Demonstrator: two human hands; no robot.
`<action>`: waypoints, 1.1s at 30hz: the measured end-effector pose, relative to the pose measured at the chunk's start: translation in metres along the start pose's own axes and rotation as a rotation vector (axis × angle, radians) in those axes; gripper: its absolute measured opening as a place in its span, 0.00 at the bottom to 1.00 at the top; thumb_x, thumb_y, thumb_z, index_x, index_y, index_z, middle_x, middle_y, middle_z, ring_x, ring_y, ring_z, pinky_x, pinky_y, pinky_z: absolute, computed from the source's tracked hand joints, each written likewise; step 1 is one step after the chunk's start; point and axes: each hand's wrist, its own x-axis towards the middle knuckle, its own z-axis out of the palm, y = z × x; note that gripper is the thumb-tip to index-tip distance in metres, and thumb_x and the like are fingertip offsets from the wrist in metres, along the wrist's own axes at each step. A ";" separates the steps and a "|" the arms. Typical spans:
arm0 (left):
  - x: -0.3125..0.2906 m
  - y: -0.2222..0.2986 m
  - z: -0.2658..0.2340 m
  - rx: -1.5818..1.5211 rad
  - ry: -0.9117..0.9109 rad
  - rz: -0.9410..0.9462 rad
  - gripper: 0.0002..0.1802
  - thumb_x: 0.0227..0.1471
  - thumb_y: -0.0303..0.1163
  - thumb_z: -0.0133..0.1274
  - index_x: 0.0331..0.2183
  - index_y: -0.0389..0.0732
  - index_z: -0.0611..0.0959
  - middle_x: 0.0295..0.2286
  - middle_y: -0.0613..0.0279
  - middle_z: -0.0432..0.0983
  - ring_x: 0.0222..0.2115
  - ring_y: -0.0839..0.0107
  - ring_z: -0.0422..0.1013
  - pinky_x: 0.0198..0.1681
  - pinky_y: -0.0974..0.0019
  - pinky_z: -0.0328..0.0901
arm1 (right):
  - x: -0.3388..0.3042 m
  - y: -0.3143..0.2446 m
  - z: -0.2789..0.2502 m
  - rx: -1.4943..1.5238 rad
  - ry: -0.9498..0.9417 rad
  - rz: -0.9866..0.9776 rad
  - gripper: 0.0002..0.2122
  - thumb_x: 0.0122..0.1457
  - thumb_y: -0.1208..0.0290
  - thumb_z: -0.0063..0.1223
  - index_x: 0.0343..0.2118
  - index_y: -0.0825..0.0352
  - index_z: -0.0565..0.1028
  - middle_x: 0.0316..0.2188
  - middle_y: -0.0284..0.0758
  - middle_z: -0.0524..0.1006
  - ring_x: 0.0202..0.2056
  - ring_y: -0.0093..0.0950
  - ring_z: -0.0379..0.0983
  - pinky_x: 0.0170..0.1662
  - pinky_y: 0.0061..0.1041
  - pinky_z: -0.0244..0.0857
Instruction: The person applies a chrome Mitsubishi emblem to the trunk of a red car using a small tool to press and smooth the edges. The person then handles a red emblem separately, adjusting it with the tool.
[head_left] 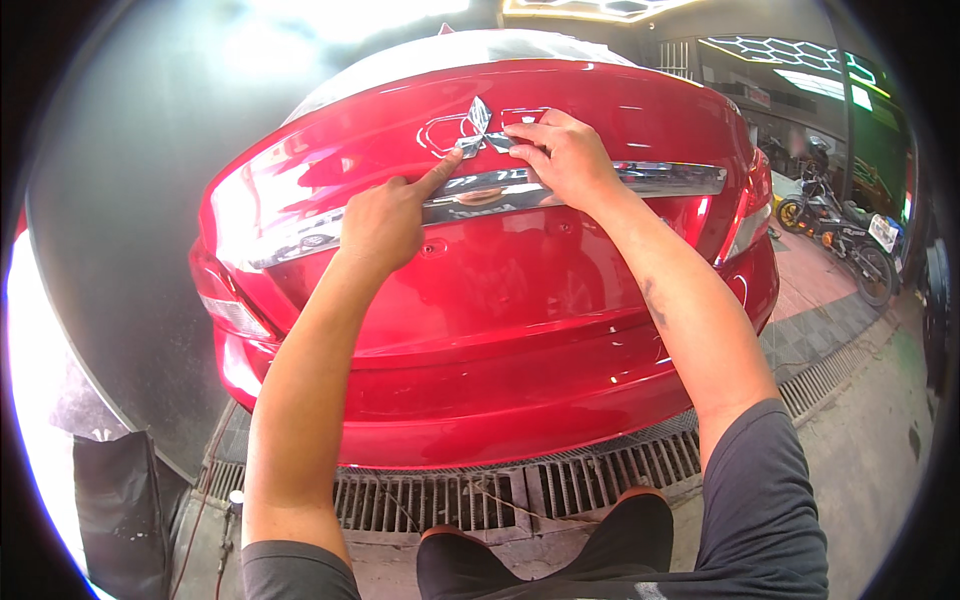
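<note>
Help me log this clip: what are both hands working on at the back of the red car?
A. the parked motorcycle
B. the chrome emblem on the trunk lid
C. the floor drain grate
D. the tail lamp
B: the left hand points a finger at the chrome emblem on the trunk lid, and the right hand has its fingers on it.

Red car trunk lid (560, 270) carries the chrome emblem (480, 125) near its top centre and a chrome trim strip (660, 178) across it just below; car stands over a metal drain grate (500, 495) in the floor.
</note>
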 end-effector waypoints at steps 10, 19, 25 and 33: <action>0.000 -0.001 0.000 -0.007 0.004 0.003 0.47 0.67 0.32 0.61 0.77 0.81 0.64 0.49 0.56 0.87 0.46 0.50 0.84 0.47 0.46 0.77 | 0.000 0.001 0.003 0.027 0.002 0.010 0.13 0.65 0.69 0.72 0.52 0.60 0.90 0.36 0.37 0.83 0.33 0.33 0.85 0.39 0.34 0.79; 0.000 0.001 0.000 -0.010 0.014 0.004 0.47 0.68 0.32 0.61 0.77 0.81 0.63 0.49 0.56 0.87 0.46 0.50 0.84 0.47 0.46 0.77 | 0.000 0.002 0.003 0.044 -0.022 0.042 0.13 0.65 0.68 0.72 0.52 0.59 0.90 0.36 0.38 0.83 0.35 0.36 0.85 0.41 0.36 0.79; 0.000 -0.004 0.006 0.016 0.081 0.048 0.48 0.68 0.30 0.60 0.77 0.82 0.62 0.42 0.53 0.87 0.40 0.53 0.86 0.42 0.48 0.79 | 0.000 -0.002 0.001 0.021 -0.028 0.053 0.13 0.65 0.68 0.72 0.52 0.59 0.90 0.37 0.38 0.83 0.37 0.38 0.84 0.43 0.38 0.79; 0.001 -0.007 0.012 0.003 0.098 0.064 0.48 0.68 0.29 0.59 0.77 0.82 0.62 0.42 0.53 0.87 0.40 0.53 0.86 0.43 0.48 0.79 | -0.002 0.001 0.004 0.037 0.001 0.031 0.14 0.65 0.69 0.72 0.52 0.59 0.90 0.37 0.37 0.84 0.35 0.35 0.85 0.41 0.35 0.79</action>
